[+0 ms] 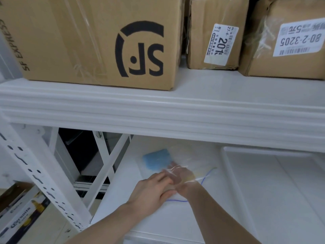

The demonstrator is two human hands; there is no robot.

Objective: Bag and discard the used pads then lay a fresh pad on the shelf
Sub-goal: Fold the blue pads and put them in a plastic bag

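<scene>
A clear plastic zip bag (175,155) with a blue seal line lies on the lower white shelf (123,182). A blue pad (156,158) shows through the bag at its far left end. My right hand (179,176) is pushed inside the bag's mouth, blurred behind the plastic. My left hand (151,191) rests on the near edge of the bag's opening, thumb and fingers pinched on the plastic. What my right hand holds inside the bag, if anything, is hidden.
A white plastic tray (274,187) sits on the same shelf to the right. The upper shelf (158,110) carries a large SF cardboard box (95,39) and two smaller labelled boxes (216,34). A white perforated upright (35,175) and a Corona carton (19,213) stand at the left.
</scene>
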